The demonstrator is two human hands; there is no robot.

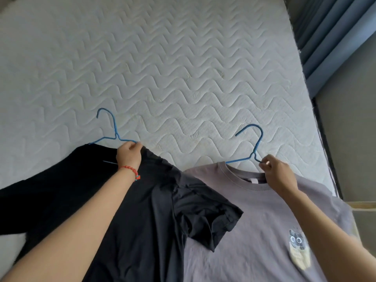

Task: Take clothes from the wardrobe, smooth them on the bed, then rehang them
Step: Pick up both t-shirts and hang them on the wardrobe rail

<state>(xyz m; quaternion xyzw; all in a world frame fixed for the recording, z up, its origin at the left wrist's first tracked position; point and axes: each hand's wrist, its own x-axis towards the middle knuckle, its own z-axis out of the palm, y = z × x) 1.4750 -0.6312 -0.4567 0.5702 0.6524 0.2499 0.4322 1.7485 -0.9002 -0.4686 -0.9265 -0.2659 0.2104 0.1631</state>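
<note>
A bare quilted mattress on the bed (162, 68) carries two shirts along its near edge. The black T-shirt (142, 210) lies left, one sleeve overlapping the mauve T-shirt (254, 231) toward the right edge. Each holds a blue hanger (114, 127), (253, 147) at its collar. The left hand (129, 154) grips the black shirt's hanger arm; the right hand (276, 171) pinches the other's wire.

Black shirt (142, 210) overlapping mauve shirt (254, 231)

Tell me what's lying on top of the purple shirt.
The black shirt's sleeve overlaps the purple shirt; the right hand rests at its collar. Anything beneath stays hidden.
</note>
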